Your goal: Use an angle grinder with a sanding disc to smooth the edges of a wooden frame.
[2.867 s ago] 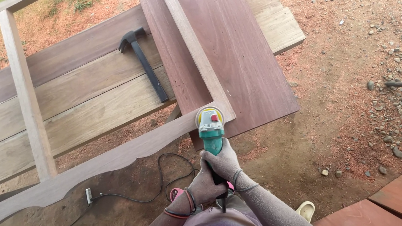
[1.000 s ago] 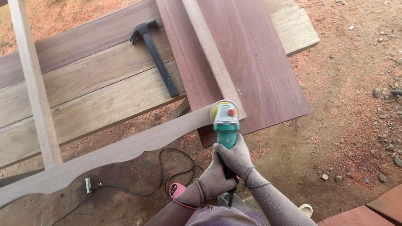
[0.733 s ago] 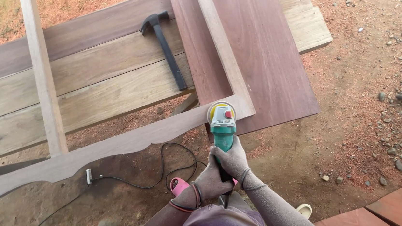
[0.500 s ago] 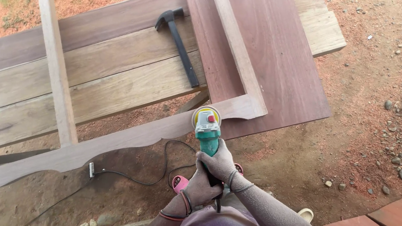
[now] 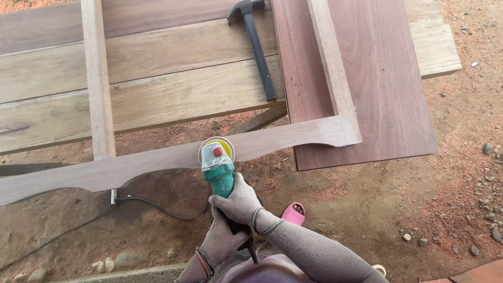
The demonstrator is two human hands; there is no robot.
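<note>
Grinder (image 5: pixel 218 166) is gripped by both hands, right hand (image 5: pixel 237 202) ahead on its green body, left hand (image 5: pixel 220 239) closed behind; its long axis points away, disc against the scalloped rail (image 5: pixel 140 165) running crosswise

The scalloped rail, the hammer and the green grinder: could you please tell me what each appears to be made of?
Scalloped rail: pale bare wood, unfinished by its matt, dusty grain. Hammer: dark all over, probably a steel head; the handle's material is unclear. Grinder, gripped by the right hand and left hand: green moulded body, likely plastic, with a grey metal-looking head and a yellow disc.
</note>
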